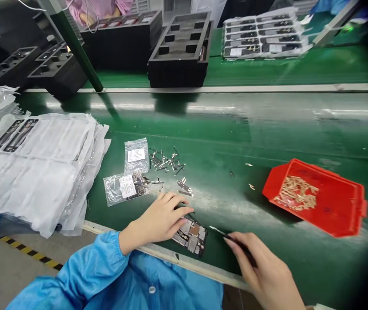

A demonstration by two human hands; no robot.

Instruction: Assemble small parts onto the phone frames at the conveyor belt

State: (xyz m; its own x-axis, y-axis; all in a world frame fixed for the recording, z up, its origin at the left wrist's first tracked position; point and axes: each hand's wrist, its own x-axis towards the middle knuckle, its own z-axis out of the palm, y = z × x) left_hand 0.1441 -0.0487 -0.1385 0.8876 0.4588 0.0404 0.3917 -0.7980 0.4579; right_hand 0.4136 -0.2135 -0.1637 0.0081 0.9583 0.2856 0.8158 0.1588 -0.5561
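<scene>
fingers of the left hand [159, 219] lie spread and flat on the circuit board [192, 236], pinning it to the near edge of the green counter [222, 142]. fingers of the right hand [264, 269] pinch tweezers [227, 236], whose tip points left at the board's right end, just beside it. the board's long axis slants down to the right, between both hands.

A red bin [332, 211] of small brass-coloured parts sits out on the green belt [235, 137]. Two small labelled bags [128, 176] lie beside scattered metal pins [166, 161]. White plastic sheets [38, 168] pile up on one side, black foam trays [180, 47] stack behind.
</scene>
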